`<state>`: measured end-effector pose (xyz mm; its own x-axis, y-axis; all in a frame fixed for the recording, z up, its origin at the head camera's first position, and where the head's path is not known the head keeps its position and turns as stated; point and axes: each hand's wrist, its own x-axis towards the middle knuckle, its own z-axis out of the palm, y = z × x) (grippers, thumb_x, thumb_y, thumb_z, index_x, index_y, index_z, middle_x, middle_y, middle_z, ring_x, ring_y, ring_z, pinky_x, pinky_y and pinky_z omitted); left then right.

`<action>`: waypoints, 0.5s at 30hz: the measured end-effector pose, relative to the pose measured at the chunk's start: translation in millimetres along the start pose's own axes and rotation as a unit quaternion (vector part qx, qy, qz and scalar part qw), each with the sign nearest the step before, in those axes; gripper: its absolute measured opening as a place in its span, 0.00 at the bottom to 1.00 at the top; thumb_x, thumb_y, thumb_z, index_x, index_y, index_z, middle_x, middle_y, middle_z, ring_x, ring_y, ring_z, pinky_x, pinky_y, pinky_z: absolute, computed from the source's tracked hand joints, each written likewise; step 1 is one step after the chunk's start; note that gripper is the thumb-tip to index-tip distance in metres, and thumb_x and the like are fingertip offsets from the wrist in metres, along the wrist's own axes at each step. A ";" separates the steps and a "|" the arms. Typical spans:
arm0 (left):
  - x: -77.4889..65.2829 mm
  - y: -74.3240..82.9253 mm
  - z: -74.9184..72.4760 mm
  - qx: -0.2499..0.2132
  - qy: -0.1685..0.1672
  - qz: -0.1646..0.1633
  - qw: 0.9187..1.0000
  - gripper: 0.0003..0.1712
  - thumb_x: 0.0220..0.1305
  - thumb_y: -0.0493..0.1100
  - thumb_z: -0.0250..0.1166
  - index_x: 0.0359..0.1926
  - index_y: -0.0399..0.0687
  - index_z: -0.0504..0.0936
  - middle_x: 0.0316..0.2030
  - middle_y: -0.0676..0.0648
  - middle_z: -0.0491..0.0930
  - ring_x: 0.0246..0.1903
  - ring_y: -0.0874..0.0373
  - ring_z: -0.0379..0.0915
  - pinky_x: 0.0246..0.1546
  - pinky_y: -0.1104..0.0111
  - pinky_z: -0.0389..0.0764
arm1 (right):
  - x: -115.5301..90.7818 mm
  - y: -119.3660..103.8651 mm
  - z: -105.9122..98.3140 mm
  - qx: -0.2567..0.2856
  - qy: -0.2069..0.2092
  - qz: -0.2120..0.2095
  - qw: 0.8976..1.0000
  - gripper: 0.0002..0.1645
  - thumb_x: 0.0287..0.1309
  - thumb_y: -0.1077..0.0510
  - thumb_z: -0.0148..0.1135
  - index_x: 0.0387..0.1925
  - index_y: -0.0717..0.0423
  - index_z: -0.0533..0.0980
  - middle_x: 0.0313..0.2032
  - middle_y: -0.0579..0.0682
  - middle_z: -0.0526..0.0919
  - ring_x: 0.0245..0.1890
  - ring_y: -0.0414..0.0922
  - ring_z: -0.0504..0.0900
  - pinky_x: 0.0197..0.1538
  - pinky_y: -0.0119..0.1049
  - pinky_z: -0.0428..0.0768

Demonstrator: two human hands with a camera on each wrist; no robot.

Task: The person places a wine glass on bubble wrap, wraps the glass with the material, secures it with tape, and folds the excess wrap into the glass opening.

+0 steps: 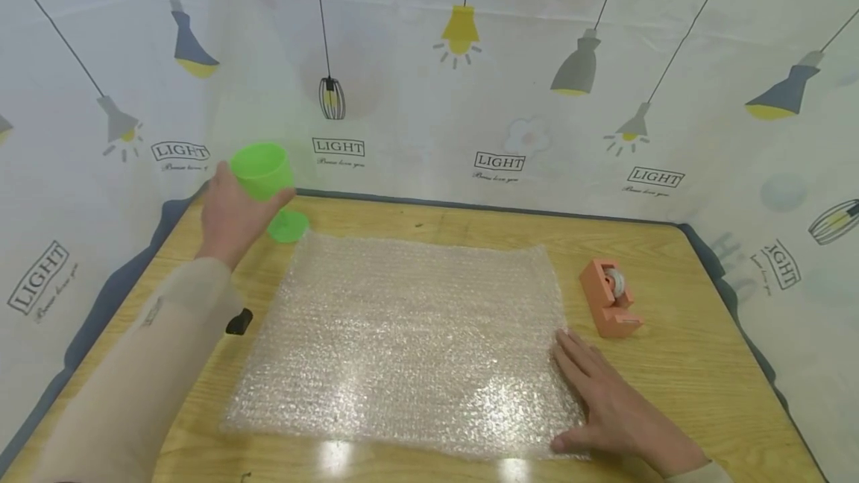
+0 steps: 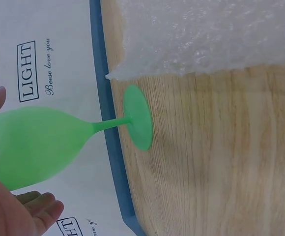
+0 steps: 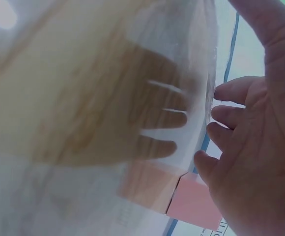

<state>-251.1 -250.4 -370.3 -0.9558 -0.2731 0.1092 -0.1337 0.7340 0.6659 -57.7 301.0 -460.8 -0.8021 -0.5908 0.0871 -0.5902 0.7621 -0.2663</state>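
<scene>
A green plastic goblet is at the back left, its round foot at the tabletop close to the far edge. My left hand grips the bowl, thumb on one side and fingers on the other. In front of me lies a sheet of bubble wrap, spread flat; its back left corner reaches close to the goblet's foot. On the sheet's right edge rests my right hand, fingers extended and thumb apart. The right wrist view shows this hand with its fingertips right at the plastic edge.
An orange tape dispenser with a roll of tape stands right of the wrap. A small black object lies beside the left sleeve. A white curtain printed with lamps encloses the wooden table at the back and sides.
</scene>
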 end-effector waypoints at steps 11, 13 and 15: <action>7.0 2.6 3.1 -0.011 0.009 -0.022 1.000 0.64 0.59 0.68 0.72 0.76 0.34 0.49 0.64 0.29 0.68 0.61 0.33 0.68 0.62 0.39 0.73 | 0.8 -0.8 -1.9 0.043 -0.042 0.048 0.997 0.82 0.38 0.16 0.69 0.77 0.70 0.55 0.78 0.69 0.53 0.73 0.69 0.59 0.69 0.13 0.27; 8.3 2.2 3.5 -0.018 0.008 -0.026 0.999 0.63 0.59 0.66 0.72 0.76 0.34 0.48 0.65 0.29 0.68 0.62 0.33 0.68 0.63 0.39 0.72 | 0.2 0.3 -1.1 0.043 -0.038 0.044 0.997 0.82 0.38 0.17 0.69 0.77 0.71 0.55 0.78 0.69 0.54 0.73 0.69 0.59 0.69 0.13 0.28; 9.5 2.4 4.0 -0.029 0.007 -0.030 0.999 0.62 0.60 0.64 0.73 0.77 0.35 0.47 0.66 0.29 0.67 0.63 0.33 0.67 0.65 0.40 0.71 | -0.5 1.2 0.2 0.040 -0.032 0.039 0.998 0.81 0.38 0.17 0.70 0.77 0.71 0.55 0.78 0.69 0.54 0.73 0.68 0.59 0.70 0.13 0.28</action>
<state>-261.5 -248.8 -370.5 -0.9426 -0.3246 0.0788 -0.1742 0.6791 0.7130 -58.0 302.2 -461.3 -0.8363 -0.5483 0.0032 -0.5155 0.7842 -0.3453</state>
